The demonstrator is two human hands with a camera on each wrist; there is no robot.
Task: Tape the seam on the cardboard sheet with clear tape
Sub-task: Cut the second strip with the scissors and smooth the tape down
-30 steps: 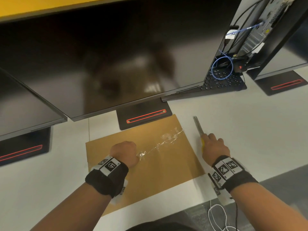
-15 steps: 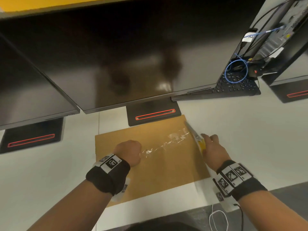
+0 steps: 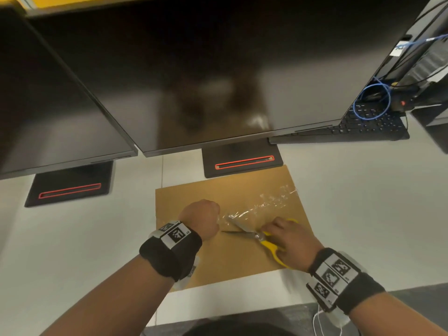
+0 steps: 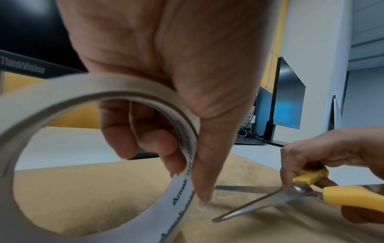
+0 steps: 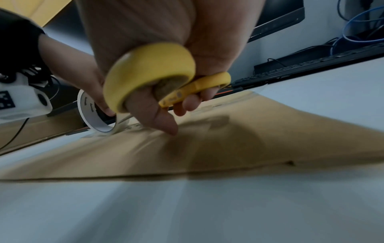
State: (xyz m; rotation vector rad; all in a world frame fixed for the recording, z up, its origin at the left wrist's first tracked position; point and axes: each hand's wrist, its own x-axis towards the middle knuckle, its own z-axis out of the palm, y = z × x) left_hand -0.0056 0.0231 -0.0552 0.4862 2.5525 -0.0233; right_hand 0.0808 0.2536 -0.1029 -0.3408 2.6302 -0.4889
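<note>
A brown cardboard sheet [image 3: 242,260] lies flat on the white desk. A wrinkled strip of clear tape [image 3: 264,204] runs across it toward its far right corner. My left hand [image 3: 201,220] grips the tape roll [image 4: 83,164], fingers through its core, thumb pressing the tape down on the cardboard. My right hand [image 3: 288,241] holds yellow-handled scissors [image 3: 252,235], fingers through the loops. The blades [image 4: 247,202] stand apart, straddling the tape just right of the roll. In the right wrist view the yellow handle [image 5: 149,72] fills the middle and the roll [image 5: 95,115] stands on edge behind.
A large dark monitor [image 3: 194,81] hangs over the far edge of the cardboard, its base [image 3: 242,163] touching the sheet. A second monitor base [image 3: 70,187] sits at left. A black keyboard [image 3: 363,124] and blue cable [image 3: 371,103] lie at far right. The desk edge [image 3: 242,309] is near me.
My right hand picked up the scissors from the desk right of the cardboard and brought them left to the tape beside the roll, blades now apart. The left hand stayed put.
</note>
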